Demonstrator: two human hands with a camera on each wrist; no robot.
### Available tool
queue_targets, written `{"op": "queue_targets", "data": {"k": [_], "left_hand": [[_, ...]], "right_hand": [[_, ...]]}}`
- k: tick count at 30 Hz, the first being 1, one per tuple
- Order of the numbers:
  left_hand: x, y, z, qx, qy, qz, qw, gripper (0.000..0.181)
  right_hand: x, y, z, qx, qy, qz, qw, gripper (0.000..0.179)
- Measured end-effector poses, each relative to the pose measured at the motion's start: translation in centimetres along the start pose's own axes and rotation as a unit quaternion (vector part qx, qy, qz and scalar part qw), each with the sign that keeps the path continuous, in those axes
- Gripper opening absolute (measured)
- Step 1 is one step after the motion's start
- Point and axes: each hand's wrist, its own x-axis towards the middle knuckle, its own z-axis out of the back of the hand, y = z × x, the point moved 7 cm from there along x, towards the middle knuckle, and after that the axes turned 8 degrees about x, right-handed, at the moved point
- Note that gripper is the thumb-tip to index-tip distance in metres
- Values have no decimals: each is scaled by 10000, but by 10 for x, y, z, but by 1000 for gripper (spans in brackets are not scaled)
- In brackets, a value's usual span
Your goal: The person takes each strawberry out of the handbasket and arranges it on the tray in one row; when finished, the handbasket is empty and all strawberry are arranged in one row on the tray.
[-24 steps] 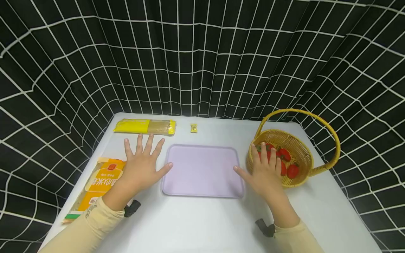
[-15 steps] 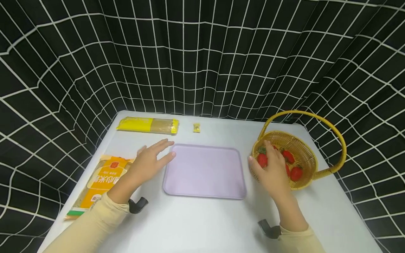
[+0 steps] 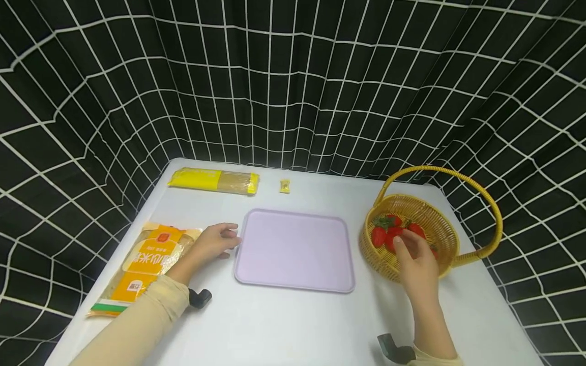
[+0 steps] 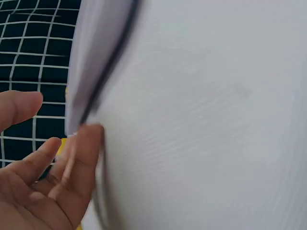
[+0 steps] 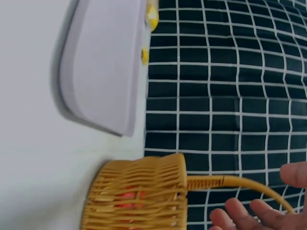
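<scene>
Head view: the right hand [image 3: 417,259] is over the near side of the wicker basket [image 3: 377,264], thumb and fingers parted in a loose curve, no grip evident; contact with the red fruits [image 3: 378,237] inside cannot be confirmed from where I stand. The left hand [image 3: 212,243], well apart from it, is at the left edge of the lilac tray [image 3: 297,249], fingers loosely bent, holding nothing visible; touching or not, undetermined. Progress, in my judgement: barely begun. Every fruit seen lies in the basket; none is seen lifted. Farther out, the orange packet [image 3: 148,256], yellow packet [image 3: 215,181] and small wrapped sweet [image 3: 285,186] lie unhandled.
</scene>
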Motion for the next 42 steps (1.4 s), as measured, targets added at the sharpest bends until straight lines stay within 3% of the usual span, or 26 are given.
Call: {"op": "queue_targets", "data": {"k": [6, 11, 20, 25, 30, 33, 37, 40, 42], "left_hand": [[4, 4, -14, -203, 176, -54, 9996, 65], [7, 0, -23, -212, 202, -59, 9996, 65], [7, 10, -12, -295, -24, 196, 9994, 64], [7, 13, -6, -325, -61, 239, 9992, 65], [7, 11, -6, -413, 17, 232, 9989, 66], [6, 11, -5, -405, 28, 294, 9987, 66], [4, 11, -5, -390, 23, 376, 9985, 65], [2, 11, -6, -428, 61, 363, 9984, 65], [3, 12, -8, -474, 83, 361, 9982, 65]], "right_hand": [[-7, -14, 2, 96, 90, -351, 9993, 59], [-8, -20, 1, 37, 245, -404, 9989, 62], [8, -13, 9, -392, 241, -298, 9985, 54], [30, 3, 25, -666, 468, -113, 9966, 57], [66, 13, 40, -362, 725, -328, 9962, 63], [93, 9, 41, -120, 1108, -648, 9917, 72], [124, -12, 38, 73, 1738, -1306, 9761, 83], [143, -33, 35, 364, 1975, -1826, 9625, 75], [152, -47, 35, 618, 1905, -2193, 9549, 61]]}}
